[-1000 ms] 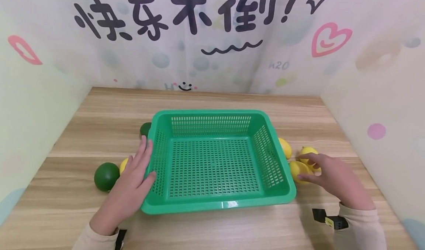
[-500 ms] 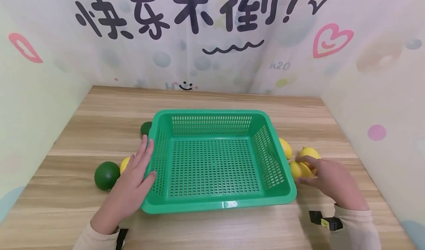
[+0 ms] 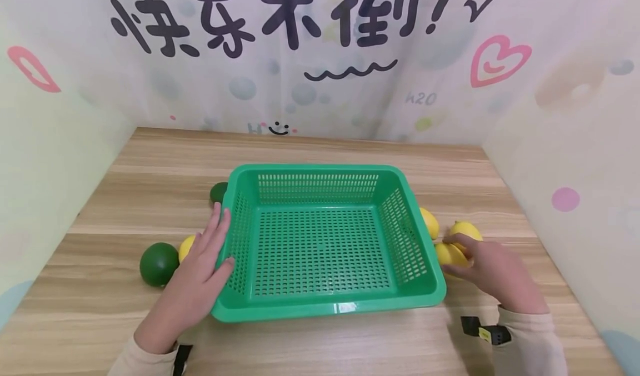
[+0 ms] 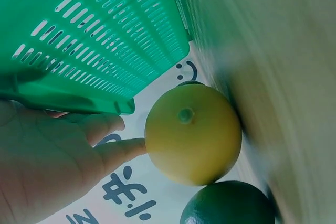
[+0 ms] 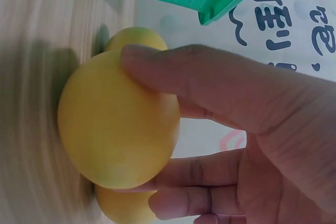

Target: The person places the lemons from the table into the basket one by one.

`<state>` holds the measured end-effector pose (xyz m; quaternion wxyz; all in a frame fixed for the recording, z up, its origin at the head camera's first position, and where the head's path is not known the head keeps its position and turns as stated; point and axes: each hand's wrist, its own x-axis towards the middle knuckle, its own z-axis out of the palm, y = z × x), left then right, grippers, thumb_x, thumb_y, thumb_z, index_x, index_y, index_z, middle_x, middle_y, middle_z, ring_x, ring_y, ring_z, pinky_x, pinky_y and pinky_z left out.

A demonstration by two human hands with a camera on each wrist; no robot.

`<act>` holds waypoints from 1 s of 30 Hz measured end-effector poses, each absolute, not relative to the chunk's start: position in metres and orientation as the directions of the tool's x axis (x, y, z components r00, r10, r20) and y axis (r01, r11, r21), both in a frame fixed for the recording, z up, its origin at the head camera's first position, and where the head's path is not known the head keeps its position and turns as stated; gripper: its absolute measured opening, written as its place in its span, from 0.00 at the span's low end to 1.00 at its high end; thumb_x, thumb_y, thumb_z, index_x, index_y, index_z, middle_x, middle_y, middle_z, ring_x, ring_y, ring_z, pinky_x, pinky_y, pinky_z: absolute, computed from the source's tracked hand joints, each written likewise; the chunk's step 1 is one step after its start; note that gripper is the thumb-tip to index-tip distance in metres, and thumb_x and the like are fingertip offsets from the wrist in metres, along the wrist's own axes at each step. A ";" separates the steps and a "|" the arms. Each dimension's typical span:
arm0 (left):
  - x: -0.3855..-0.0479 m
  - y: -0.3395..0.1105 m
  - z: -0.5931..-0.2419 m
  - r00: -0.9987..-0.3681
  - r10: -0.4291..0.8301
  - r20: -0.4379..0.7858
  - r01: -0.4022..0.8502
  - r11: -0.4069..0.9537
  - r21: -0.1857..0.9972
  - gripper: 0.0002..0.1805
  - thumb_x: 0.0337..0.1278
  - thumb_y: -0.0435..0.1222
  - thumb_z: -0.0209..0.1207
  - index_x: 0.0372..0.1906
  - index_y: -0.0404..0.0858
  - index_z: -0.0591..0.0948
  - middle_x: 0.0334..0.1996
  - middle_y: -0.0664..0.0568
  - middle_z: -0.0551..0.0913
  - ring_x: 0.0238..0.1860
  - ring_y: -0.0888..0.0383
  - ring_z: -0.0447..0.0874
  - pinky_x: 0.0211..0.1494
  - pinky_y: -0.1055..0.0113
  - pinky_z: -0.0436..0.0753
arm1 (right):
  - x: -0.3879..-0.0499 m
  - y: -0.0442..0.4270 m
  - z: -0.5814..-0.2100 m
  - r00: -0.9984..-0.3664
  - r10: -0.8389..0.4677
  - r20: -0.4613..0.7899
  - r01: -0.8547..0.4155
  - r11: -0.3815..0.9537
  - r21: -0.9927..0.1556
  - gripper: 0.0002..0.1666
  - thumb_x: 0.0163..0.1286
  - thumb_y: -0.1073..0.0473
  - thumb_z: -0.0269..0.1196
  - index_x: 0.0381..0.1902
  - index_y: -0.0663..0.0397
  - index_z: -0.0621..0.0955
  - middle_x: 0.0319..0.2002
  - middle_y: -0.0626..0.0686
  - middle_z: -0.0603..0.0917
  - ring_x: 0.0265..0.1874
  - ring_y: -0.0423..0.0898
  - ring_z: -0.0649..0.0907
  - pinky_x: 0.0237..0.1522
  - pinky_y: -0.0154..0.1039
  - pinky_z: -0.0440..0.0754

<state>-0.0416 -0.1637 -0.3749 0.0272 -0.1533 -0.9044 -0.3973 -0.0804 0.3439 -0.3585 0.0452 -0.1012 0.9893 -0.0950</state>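
A green perforated plastic basket (image 3: 280,311) stands on the wooden table. My left hand (image 3: 200,270) rests along its left rim with straight fingers. My right hand (image 3: 495,267) is at the right of the basket, thumb and fingers around a lemon (image 5: 118,124), which sits on the table close to the basket wall. Two more lemons lie by it, one behind the rim (image 3: 430,223) and another farther right (image 3: 466,230). Left of the basket, near my left wrist, are a yellow fruit (image 4: 193,135) and a round dark green fruit (image 4: 228,205).
Another dark green fruit (image 3: 218,192) lies at the basket's back left, partly hidden by the rim. A printed white curtain (image 3: 320,104) closes off the back, and pale walls border both sides of the table (image 3: 310,154).
My right hand has moved slightly left and its thumb and fingers have closed around the near lemon. The left hand and the basket hold their places.
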 end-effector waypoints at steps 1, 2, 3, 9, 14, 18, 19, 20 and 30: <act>-0.042 -0.164 -0.375 -0.953 0.256 0.163 0.293 0.636 0.714 0.41 0.76 0.33 0.50 0.85 0.44 0.43 0.84 0.53 0.35 0.82 0.40 0.39 0.78 0.35 0.43 | -0.081 0.343 -0.358 -0.976 -0.207 -0.072 -0.190 0.962 -0.198 0.30 0.60 0.45 0.76 0.56 0.49 0.82 0.26 0.49 0.82 0.22 0.46 0.76 0.21 0.42 0.71; -0.042 -0.164 -0.375 -0.954 0.256 0.154 0.286 0.635 0.717 0.41 0.76 0.33 0.49 0.85 0.44 0.43 0.84 0.54 0.34 0.82 0.41 0.39 0.79 0.35 0.44 | -0.081 0.343 -0.358 -0.976 -0.206 -0.075 -0.188 0.962 -0.198 0.29 0.60 0.45 0.76 0.56 0.49 0.82 0.26 0.49 0.82 0.22 0.46 0.75 0.21 0.42 0.70; -0.042 -0.164 -0.374 -0.956 0.256 0.146 0.280 0.635 0.720 0.41 0.77 0.34 0.49 0.85 0.44 0.43 0.84 0.54 0.34 0.82 0.41 0.38 0.79 0.35 0.44 | -0.081 0.343 -0.358 -0.976 -0.205 -0.079 -0.186 0.963 -0.197 0.29 0.61 0.45 0.75 0.56 0.49 0.82 0.26 0.49 0.81 0.22 0.46 0.75 0.21 0.42 0.70; -0.041 -0.164 -0.372 -0.962 0.251 0.112 0.251 0.638 0.728 0.41 0.77 0.35 0.49 0.85 0.46 0.42 0.84 0.56 0.33 0.82 0.40 0.38 0.75 0.30 0.50 | -0.082 0.342 -0.354 -0.975 -0.206 -0.081 -0.186 0.961 -0.202 0.29 0.62 0.45 0.74 0.56 0.51 0.82 0.28 0.53 0.84 0.23 0.48 0.78 0.21 0.42 0.72; -0.040 -0.165 -0.370 -0.965 0.246 0.091 0.232 0.638 0.734 0.41 0.78 0.36 0.48 0.85 0.48 0.40 0.84 0.58 0.31 0.82 0.40 0.37 0.71 0.25 0.54 | -0.083 0.342 -0.350 -0.974 -0.213 -0.077 -0.193 0.959 -0.205 0.30 0.62 0.44 0.74 0.57 0.52 0.82 0.28 0.53 0.84 0.24 0.48 0.79 0.22 0.43 0.74; -0.040 -0.165 -0.371 -0.965 0.252 0.074 0.223 0.638 0.737 0.42 0.79 0.36 0.48 0.85 0.48 0.39 0.83 0.58 0.31 0.82 0.41 0.36 0.71 0.25 0.53 | -0.082 0.344 -0.348 -0.974 -0.208 -0.087 -0.187 0.961 -0.202 0.30 0.62 0.42 0.74 0.57 0.48 0.81 0.29 0.51 0.83 0.24 0.47 0.78 0.23 0.43 0.73; -0.040 -0.165 -0.371 -0.965 0.252 0.071 0.221 0.639 0.736 0.42 0.79 0.36 0.48 0.85 0.48 0.39 0.84 0.58 0.31 0.82 0.41 0.36 0.71 0.25 0.53 | -0.081 0.345 -0.348 -0.975 -0.204 -0.089 -0.183 0.962 -0.204 0.29 0.63 0.42 0.73 0.57 0.47 0.81 0.29 0.51 0.83 0.24 0.47 0.78 0.23 0.42 0.72; -0.040 -0.165 -0.371 -0.965 0.252 0.069 0.220 0.641 0.736 0.42 0.79 0.36 0.48 0.85 0.49 0.39 0.84 0.58 0.31 0.82 0.40 0.36 0.71 0.25 0.54 | -0.081 0.345 -0.348 -0.975 -0.201 -0.093 -0.178 0.962 -0.204 0.29 0.63 0.41 0.73 0.57 0.46 0.81 0.29 0.51 0.83 0.24 0.46 0.77 0.23 0.42 0.72; -0.040 -0.164 -0.372 -0.963 0.259 0.073 0.226 0.630 0.743 0.42 0.79 0.36 0.47 0.84 0.49 0.38 0.83 0.58 0.30 0.83 0.43 0.36 0.71 0.27 0.57 | -0.083 0.345 -0.341 -0.971 -0.213 -0.112 -0.185 0.959 -0.216 0.30 0.63 0.41 0.73 0.58 0.47 0.81 0.31 0.53 0.85 0.23 0.46 0.77 0.23 0.41 0.72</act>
